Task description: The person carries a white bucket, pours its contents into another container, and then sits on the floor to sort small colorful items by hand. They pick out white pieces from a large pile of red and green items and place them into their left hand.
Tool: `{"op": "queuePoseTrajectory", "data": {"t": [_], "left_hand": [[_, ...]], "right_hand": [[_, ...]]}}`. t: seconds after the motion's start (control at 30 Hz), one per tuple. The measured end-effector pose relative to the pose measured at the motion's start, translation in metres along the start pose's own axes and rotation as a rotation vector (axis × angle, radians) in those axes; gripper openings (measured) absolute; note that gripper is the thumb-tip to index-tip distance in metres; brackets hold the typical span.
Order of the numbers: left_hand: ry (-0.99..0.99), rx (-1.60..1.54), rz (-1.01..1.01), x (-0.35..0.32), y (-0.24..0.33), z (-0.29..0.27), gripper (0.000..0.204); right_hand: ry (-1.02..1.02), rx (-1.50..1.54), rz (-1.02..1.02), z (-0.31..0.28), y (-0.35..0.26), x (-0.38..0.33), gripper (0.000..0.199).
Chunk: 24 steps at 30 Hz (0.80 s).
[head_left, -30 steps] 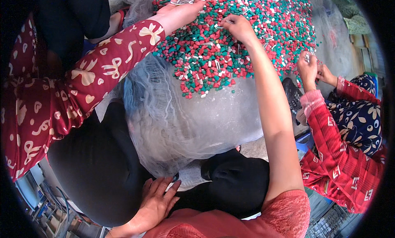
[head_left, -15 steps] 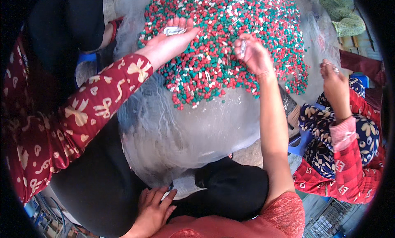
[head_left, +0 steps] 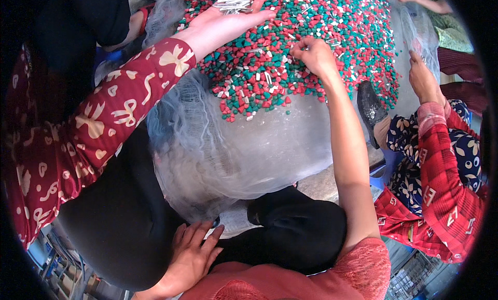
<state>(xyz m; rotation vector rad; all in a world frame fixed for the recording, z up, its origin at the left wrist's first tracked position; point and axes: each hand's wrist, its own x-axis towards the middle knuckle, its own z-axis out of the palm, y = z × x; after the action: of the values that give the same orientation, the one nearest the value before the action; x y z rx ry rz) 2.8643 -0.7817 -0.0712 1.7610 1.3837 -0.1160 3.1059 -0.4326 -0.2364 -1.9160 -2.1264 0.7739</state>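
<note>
— Right hand (head_left: pixel 313 55) is pinched shut on something tiny in the red, green and white pellet heap (head_left: pixel 290 46), up at twelve o'clock; left hand (head_left: pixel 194 256) lies slack on the knee at six.

— Picking, then; a co-worker's palm (head_left: pixel 228 20) already cups thin white slivers (head_left: pixel 233 3).

— I'd say it needs a finer pinch next.

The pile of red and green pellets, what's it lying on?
The pile of red and green pellets lies on a clear plastic sheet, bunched at its near edge. What is under the sheet is hidden. The person's right hand picks in the pile.
</note>
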Motion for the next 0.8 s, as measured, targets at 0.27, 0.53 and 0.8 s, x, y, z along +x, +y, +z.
{"op": "queuePoseTrajectory", "data": {"t": [0.27, 0.53, 0.8], "left_hand": [[-0.006, -0.019, -0.013, 0.001, 0.0, -0.001, 0.041], [-0.034, -0.01, -0.025, 0.002, 0.003, -0.006, 0.041], [-0.017, -0.031, -0.017, -0.003, -0.003, -0.002, 0.041]], "right_hand": [[-0.324, 1.553, 0.024, -0.005, -0.009, 0.001, 0.014], [-0.012, 0.071, -0.495, 0.049, -0.047, 0.012, 0.016], [-0.327, 1.086, -0.051, 0.007, -0.031, -0.019, 0.013]]}}
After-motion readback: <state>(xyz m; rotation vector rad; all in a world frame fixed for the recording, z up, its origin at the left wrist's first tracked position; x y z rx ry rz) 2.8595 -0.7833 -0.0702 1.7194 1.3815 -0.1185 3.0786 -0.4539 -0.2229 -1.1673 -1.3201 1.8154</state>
